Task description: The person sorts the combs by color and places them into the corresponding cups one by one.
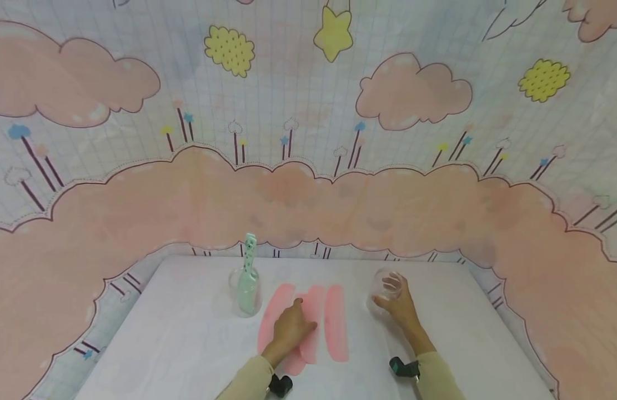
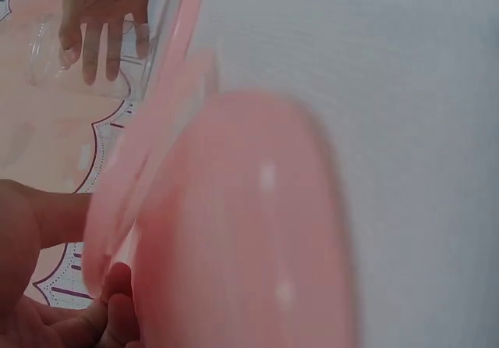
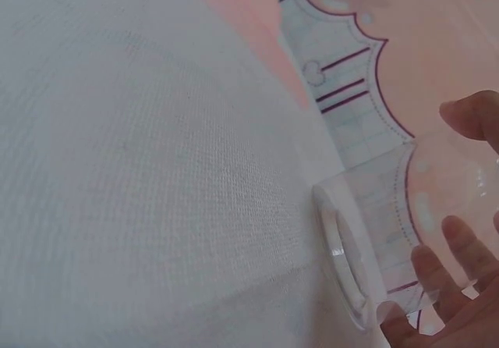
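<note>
Several long, glossy pink pieces with rounded ends lie on the white table, some overlapping. My left hand (image 1: 291, 329) is over the middle pink piece (image 1: 313, 311), pinching it between thumb and fingers; part of that piece is hidden under the hand. Beside it are a left pink piece (image 1: 274, 314) and a separate right pink piece (image 1: 335, 322). In the left wrist view, a large blurred pink piece (image 2: 249, 223) fills the foreground. Farther right, my right hand (image 1: 399, 303) grips a clear, see-through cup (image 3: 366, 239) standing on the table, its thumb and fingers spread around the sides.
Left of the pink pieces stands another clear cup (image 1: 234, 283), holding a mint-green utensil (image 1: 248, 291) with a dark-spotted handle. The white table (image 1: 188, 344) ends at a patterned cloth backdrop (image 1: 288, 205). A small black device is strapped at each wrist.
</note>
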`<act>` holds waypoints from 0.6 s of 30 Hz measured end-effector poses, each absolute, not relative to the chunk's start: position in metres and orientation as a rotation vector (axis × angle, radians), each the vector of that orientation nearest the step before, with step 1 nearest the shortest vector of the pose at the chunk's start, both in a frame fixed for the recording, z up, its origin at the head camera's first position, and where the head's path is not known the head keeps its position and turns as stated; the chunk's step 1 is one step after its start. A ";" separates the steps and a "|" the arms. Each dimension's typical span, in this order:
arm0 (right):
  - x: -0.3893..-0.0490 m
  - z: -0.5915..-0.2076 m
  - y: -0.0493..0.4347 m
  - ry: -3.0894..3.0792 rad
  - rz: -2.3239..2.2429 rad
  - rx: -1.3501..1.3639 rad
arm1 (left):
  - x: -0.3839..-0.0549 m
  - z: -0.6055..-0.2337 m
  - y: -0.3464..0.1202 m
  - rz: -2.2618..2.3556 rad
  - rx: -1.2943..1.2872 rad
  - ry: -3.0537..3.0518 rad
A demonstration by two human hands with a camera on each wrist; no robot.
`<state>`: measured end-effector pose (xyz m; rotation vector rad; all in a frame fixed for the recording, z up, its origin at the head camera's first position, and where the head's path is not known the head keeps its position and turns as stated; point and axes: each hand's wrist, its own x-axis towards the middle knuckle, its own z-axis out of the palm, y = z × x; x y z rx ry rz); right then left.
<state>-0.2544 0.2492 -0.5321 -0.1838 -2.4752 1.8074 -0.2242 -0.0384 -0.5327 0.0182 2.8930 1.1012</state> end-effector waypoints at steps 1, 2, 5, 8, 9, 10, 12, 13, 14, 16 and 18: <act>-0.254 -0.532 0.249 -2.474 1.813 -0.192 | -0.224 -0.533 -0.039 1.121 0.011 2.885; -0.254 -0.533 0.250 -2.476 1.818 -0.195 | -0.224 -0.534 -0.040 1.137 0.005 2.881; -0.255 -0.534 0.251 -2.472 1.851 -0.200 | -0.225 -0.535 -0.042 1.180 0.019 2.881; -0.255 -0.534 0.251 -2.475 1.871 -0.198 | -0.226 -0.535 -0.044 1.269 0.046 2.852; -0.255 -0.534 0.251 -2.475 1.875 -0.198 | -0.227 -0.535 -0.045 1.313 0.055 2.832; -0.255 -0.534 0.251 -2.479 1.870 -0.196 | -0.227 -0.534 -0.045 1.365 0.057 2.805; -0.255 -0.534 0.251 -2.479 1.863 -0.198 | -0.228 -0.532 -0.046 1.468 0.067 2.755; -0.255 -0.533 0.250 -2.476 1.859 -0.199 | -0.228 -0.531 -0.047 1.509 0.064 2.732; -0.254 -0.533 0.250 -2.474 1.854 -0.198 | -0.228 -0.530 -0.047 1.539 0.067 2.722; -0.254 -0.533 0.249 -2.473 1.842 -0.204 | -0.228 -0.528 -0.047 1.576 0.063 2.699; -0.253 -0.533 0.248 -2.469 1.835 -0.211 | -0.228 -0.525 -0.047 1.595 0.051 2.681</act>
